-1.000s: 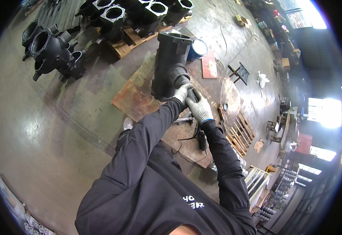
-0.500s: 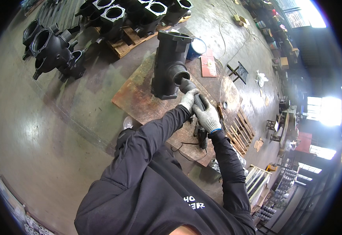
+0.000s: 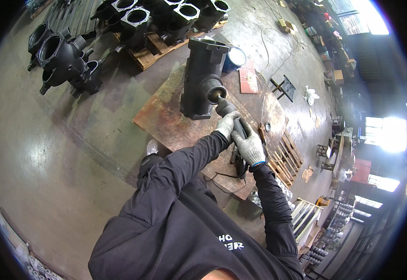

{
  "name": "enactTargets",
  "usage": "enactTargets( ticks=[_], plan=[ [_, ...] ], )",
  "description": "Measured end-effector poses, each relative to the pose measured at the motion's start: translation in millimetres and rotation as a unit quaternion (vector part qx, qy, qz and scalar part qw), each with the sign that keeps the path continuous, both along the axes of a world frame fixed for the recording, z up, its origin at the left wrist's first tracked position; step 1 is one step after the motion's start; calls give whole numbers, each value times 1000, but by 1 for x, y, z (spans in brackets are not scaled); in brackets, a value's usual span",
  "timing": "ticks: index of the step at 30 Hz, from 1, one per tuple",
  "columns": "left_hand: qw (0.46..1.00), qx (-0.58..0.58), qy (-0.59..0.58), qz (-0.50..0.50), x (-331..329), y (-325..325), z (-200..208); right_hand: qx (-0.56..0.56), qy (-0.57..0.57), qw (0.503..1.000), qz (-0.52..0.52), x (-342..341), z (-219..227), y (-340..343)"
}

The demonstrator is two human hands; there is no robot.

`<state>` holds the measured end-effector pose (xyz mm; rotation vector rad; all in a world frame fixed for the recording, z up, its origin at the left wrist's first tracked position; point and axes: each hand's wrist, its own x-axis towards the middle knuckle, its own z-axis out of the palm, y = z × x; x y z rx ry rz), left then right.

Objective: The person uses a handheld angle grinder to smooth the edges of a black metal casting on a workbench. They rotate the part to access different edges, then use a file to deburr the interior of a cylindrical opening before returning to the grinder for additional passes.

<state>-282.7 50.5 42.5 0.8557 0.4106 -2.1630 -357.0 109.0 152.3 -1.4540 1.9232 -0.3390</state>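
Note:
A black cast-metal valve body (image 3: pixel 198 70) stands upright on a rusty metal plate table (image 3: pixel 161 105), its round side port turned toward me. Both my hands wear pale knit gloves and hold a dark handheld power grinder (image 3: pixel 225 107) whose narrow tip reaches the mouth of that port. My left hand (image 3: pixel 228 125) wraps the tool's front part, near the port. Behind it, my right hand (image 3: pixel 250 145) is closed round the tool's rear body. How far the tip goes in is hard to see. Beneath my hands lies another dark corded tool (image 3: pixel 239 161), partly hidden.
Beside the casting stand a blue bucket (image 3: pixel 234 59) and a red flat sheet (image 3: pixel 248 80). Similar black castings (image 3: pixel 135 18) crowd a wooden pallet (image 3: pixel 153 52) at far left. A small black stool (image 3: pixel 283 87) and a slatted wooden pallet (image 3: pixel 286 156) are to the right.
Both hands and the grinder have shifted slightly back toward me, drawing the tool out a little, so its tip and more of the port opening show. The valve body remains in place.

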Motion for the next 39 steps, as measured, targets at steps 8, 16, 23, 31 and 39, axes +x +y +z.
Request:
enactTargets(
  ticks=[8, 16, 23, 31, 39],
  plan=[
    [998, -23, -51, -6, 13, -38, -26, -26, 29, 999, 32, 8, -29, -42],
    [994, -39, 57, -79, -1, -74, -102, 21, 27, 999, 26, 15, -40, -71],
    [999, -35, 24, -23, 7, -43, -44, 24, 34, 999, 20, 6, -26, -49],
    [999, -17, 39, -3, -13, -8, -15, -7, 11, 999, 30, -4, 8, -10],
    [999, -25, 14, -29, -17, -1, -13, -7, 38, 998, 46, 0, 23, -4]
  ],
)
